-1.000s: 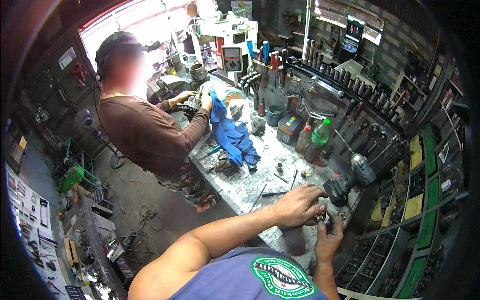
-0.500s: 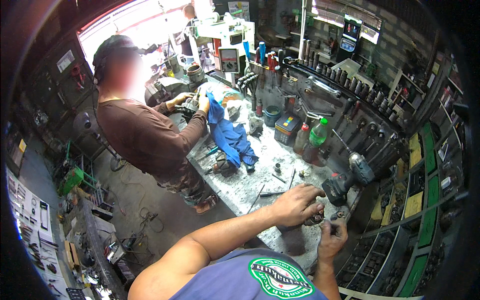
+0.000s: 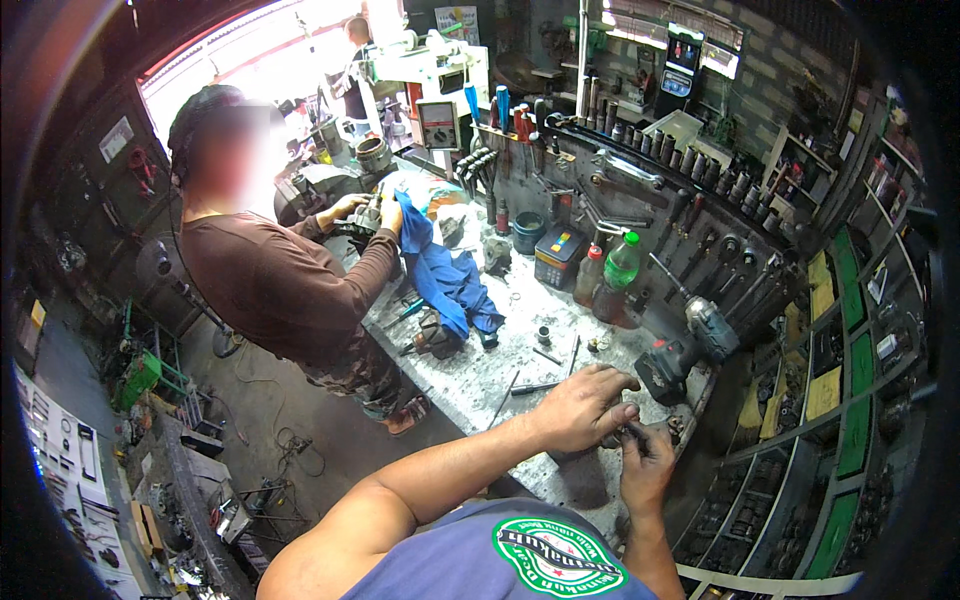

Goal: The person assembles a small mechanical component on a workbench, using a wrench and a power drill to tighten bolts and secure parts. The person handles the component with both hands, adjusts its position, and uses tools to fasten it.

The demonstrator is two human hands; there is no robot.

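Over the near right end of the workbench (image 3: 455,385), my left hand (image 3: 588,408) is closed around a small dark metal part (image 3: 618,436), mostly covered by the fingers. Against that part, my right hand (image 3: 648,462) is closed with its thumb and fingers pinched together. Whatever the right fingers grip is too hidden to name. Just beyond my hands lies a cordless impact wrench (image 3: 708,328) with a black and red battery. Small metal pieces, among them a short dark cylinder (image 3: 543,333) and a thin rod (image 3: 575,355), lie on the bench.
A co-worker (image 3: 280,270) at the left holds a metal part by a blue cloth (image 3: 450,285). Green-capped (image 3: 622,262) and red-capped (image 3: 588,275) bottles stand near a tool board with sockets and wrenches. Parts shelves (image 3: 850,390) line the right side; another person (image 3: 355,70) is farther back.
My right hand has moved left and up against the part in my left hand, so the two hands now meet. The view has shifted slightly.
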